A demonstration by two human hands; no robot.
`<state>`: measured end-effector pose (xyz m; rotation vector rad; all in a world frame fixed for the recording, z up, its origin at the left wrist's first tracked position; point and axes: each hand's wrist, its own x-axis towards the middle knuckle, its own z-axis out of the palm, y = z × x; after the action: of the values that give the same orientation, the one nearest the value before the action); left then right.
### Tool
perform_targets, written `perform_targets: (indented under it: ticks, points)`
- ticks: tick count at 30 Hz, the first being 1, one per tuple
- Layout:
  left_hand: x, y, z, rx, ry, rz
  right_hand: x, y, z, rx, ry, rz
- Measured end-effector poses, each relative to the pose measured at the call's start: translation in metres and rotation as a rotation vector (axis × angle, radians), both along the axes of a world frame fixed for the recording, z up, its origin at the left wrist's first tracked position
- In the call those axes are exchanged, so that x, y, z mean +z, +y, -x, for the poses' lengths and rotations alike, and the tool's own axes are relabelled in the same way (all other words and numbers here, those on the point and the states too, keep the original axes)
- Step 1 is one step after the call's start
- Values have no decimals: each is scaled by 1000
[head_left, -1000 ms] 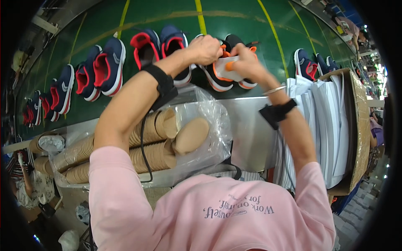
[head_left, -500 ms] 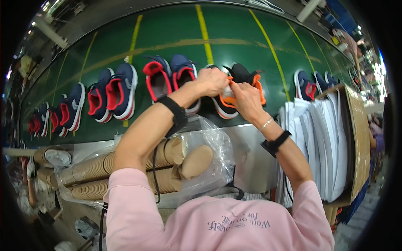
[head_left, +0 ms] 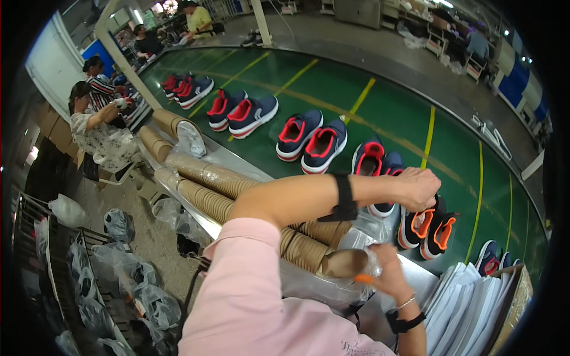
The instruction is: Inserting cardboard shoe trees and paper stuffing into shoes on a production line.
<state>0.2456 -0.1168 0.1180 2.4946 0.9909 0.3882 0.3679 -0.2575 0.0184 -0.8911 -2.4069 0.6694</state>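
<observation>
My left hand (head_left: 418, 187) reaches across to the green conveyor belt (head_left: 380, 118), fingers curled down onto a black shoe with orange lining (head_left: 418, 228); its twin (head_left: 444, 232) lies beside it. A black band circles that forearm. My right hand (head_left: 387, 274) is lower, at the mouth of a clear plastic bag (head_left: 320, 285) full of stacked brown paper forms. Its fingers close on the end of one brown form (head_left: 347, 262), and an orange tip shows at a finger.
Pairs of navy shoes with red lining (head_left: 309, 139) lie along the belt. More brown paper stacks (head_left: 196, 172) sit on the metal ledge. White sheets in a carton (head_left: 475, 302) stand at lower right. Other people (head_left: 98, 118) work far left; filled bags (head_left: 119, 279) lie on the floor.
My right hand has dropped from the black and orange shoe to the bag of paper forms. My left hand stays at the shoe. The view has swung left and down.
</observation>
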Motion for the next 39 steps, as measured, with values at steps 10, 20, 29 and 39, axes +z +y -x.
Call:
perform_targets:
  ticks: [10, 20, 29, 39]
  points:
    - [-9, -163, 129, -59, -4, -61, 21, -23, 20, -105, -306, -154]
    - [-59, -192, 136, 88, 55, -139, 25, -42, 62, -162, 169, 633]
    - [-76, -189, 136, 203, 78, -234, -25, -31, 57, -54, 617, 905]
    - [-84, -193, 147, 249, 145, -259, -26, -1, 59, 192, 581, 650]
